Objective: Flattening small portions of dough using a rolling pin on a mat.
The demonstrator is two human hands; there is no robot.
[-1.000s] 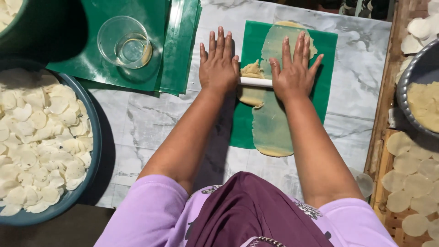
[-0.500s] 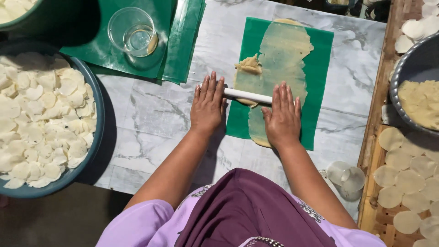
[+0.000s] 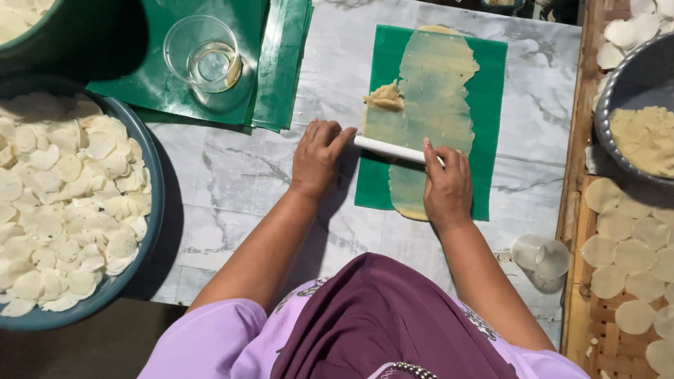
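A long thin sheet of pale dough (image 3: 432, 98) lies on a green plastic sheet (image 3: 491, 119) on the marble tabletop (image 3: 232, 182). A small lump of dough (image 3: 385, 97) sits at its left edge. A white rolling pin (image 3: 390, 149) lies across the dough's near part. My left hand (image 3: 317, 158) curls around the pin's left end. My right hand (image 3: 446, 188) grips its right end, fingers bent over it.
A big blue basin (image 3: 151, 203) of round white dough discs stands at left. A clear glass (image 3: 203, 56) rests on green sheets behind. At right, a grey bowl (image 3: 618, 98) of dough, discs on a woven tray (image 3: 604, 330), a small clear cup (image 3: 540, 258).
Both hands drew the rolling pin back toward me along the dough. The flat open palms have curled and now grip the pin's ends.
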